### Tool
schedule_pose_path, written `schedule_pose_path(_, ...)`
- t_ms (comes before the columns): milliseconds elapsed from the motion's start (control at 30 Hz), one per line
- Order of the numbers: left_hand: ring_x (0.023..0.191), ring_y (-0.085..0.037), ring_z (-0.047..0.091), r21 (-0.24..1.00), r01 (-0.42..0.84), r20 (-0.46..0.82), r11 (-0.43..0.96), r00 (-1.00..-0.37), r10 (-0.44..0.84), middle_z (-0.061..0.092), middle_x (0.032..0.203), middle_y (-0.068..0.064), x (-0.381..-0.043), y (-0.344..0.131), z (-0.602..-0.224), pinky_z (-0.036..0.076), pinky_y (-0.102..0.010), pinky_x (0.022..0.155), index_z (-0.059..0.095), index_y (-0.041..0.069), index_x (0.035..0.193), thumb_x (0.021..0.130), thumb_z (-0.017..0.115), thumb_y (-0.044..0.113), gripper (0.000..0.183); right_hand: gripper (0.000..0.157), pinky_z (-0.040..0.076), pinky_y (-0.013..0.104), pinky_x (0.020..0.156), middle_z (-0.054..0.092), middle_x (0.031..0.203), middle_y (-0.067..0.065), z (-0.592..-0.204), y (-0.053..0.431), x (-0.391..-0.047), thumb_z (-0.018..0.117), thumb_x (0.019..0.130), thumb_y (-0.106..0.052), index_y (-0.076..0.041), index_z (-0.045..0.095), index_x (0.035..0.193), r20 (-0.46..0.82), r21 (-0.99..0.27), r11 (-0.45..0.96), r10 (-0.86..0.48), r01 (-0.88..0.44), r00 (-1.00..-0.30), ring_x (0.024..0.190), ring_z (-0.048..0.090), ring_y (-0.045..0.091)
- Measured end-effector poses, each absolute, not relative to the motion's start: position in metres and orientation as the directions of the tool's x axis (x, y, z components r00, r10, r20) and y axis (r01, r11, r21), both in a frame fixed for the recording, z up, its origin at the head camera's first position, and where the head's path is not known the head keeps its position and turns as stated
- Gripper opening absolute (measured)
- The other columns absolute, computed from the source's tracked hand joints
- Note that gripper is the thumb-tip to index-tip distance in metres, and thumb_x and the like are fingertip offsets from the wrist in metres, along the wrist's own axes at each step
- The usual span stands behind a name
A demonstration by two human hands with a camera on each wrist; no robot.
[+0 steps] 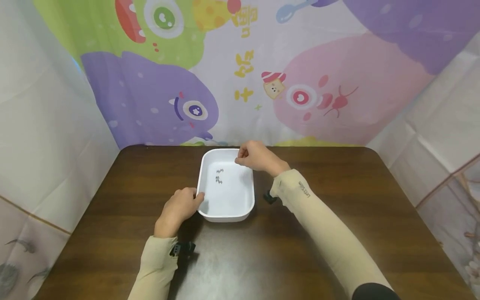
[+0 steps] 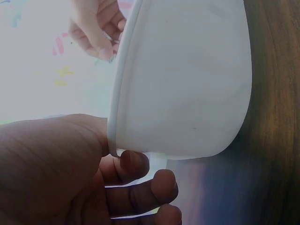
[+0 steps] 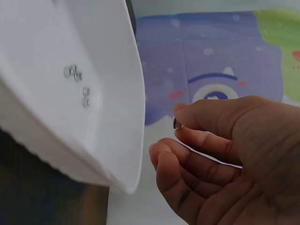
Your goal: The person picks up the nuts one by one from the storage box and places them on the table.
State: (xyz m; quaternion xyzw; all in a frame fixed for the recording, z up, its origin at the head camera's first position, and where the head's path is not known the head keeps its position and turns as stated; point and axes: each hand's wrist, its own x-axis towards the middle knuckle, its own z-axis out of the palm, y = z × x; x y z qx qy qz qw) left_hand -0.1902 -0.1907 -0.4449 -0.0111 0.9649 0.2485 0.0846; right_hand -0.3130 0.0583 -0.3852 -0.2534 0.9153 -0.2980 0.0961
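A white rectangular tray with rounded corners stands on the table. My left hand grips its near left rim, thumb over the edge and fingers outside. In the left wrist view, the left hand is at the tray's outer wall. Above the far right corner, my right hand pinches a small shiny bead between thumb and forefinger. Several similar shiny beads lie on the tray's floor, left of the middle; the right wrist view shows these beads in two small clusters.
The dark brown wooden table extends around the tray. Behind its far edge hangs a cloth printed with cartoon monsters. Pale sheets stand at both sides. Each wrist wears a small dark camera mount.
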Motion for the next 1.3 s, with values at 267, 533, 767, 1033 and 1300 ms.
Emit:
schedule_pose_path(267, 0.079, -0.024, 0.059, 0.49, -0.069, -0.175, 0.869, -0.984, 0.02, 0.072, 0.106, -0.016, -0.189, -0.191, -0.445, 0.049, -0.041, 0.069, 0.071, 0.003, 0.117, 0.102, 0.05, 0.035, 0.041, 0.017, 0.054, 0.035, 0.072, 0.07, 0.091, 0.006, -0.385, 0.092, -0.318, 0.071, 0.096, -0.026, -0.01, 0.071, 0.094, -0.02, -0.617, 0.693, -0.487, -0.373, -0.873, 0.078, 0.064, 0.02)
schedule_pose_path(533, 0.079, -0.024, 0.059, 0.491, -0.069, -0.171, 0.869, -0.985, 0.019, 0.072, 0.103, -0.016, -0.187, -0.191, -0.446, 0.049, -0.042, 0.07, 0.072, 0.002, 0.113, 0.102, 0.05, 0.034, 0.04, 0.02, 0.056, 0.036, 0.073, 0.072, 0.096, 0.012, -0.387, 0.13, -0.322, 0.07, 0.097, -0.027, -0.008, 0.07, 0.101, -0.047, -0.642, 0.699, -0.444, -0.314, -0.895, 0.082, 0.068, 0.024)
schedule_pose_path(767, 0.081, -0.025, 0.06, 0.488, -0.059, -0.16, 0.871, -0.987, 0.023, 0.072, 0.106, -0.017, -0.188, -0.19, -0.445, 0.05, -0.043, 0.071, 0.072, 0.003, 0.113, 0.102, 0.05, 0.035, 0.04, 0.023, 0.055, 0.038, 0.078, 0.071, 0.102, 0.015, -0.39, 0.161, -0.325, 0.067, 0.099, -0.028, -0.006, 0.069, 0.106, -0.062, -0.628, 0.721, -0.422, -0.293, -0.904, 0.087, 0.067, 0.027)
schedule_pose_path(1033, 0.08, -0.025, 0.059, 0.483, -0.064, -0.159, 0.873, -0.987, 0.016, 0.072, 0.106, -0.017, -0.19, -0.191, -0.446, 0.049, -0.043, 0.069, 0.072, 0.003, 0.113, 0.102, 0.05, 0.036, 0.041, 0.022, 0.055, 0.038, 0.075, 0.072, 0.101, 0.02, -0.4, 0.186, -0.33, 0.066, 0.1, -0.024, -0.004, 0.068, 0.107, -0.084, -0.605, 0.751, -0.39, -0.264, -0.917, 0.087, 0.068, 0.029)
schedule_pose_path(1300, 0.079, -0.025, 0.058, 0.49, -0.063, -0.167, 0.87, -0.986, 0.023, 0.071, 0.104, -0.017, -0.189, -0.191, -0.446, 0.049, -0.042, 0.07, 0.071, 0.001, 0.116, 0.102, 0.05, 0.035, 0.042, 0.021, 0.056, 0.035, 0.07, 0.072, 0.098, 0.019, -0.415, 0.208, -0.331, 0.068, 0.099, -0.022, -0.001, 0.071, 0.103, -0.089, -0.574, 0.781, -0.359, -0.247, -0.929, 0.086, 0.07, 0.03)
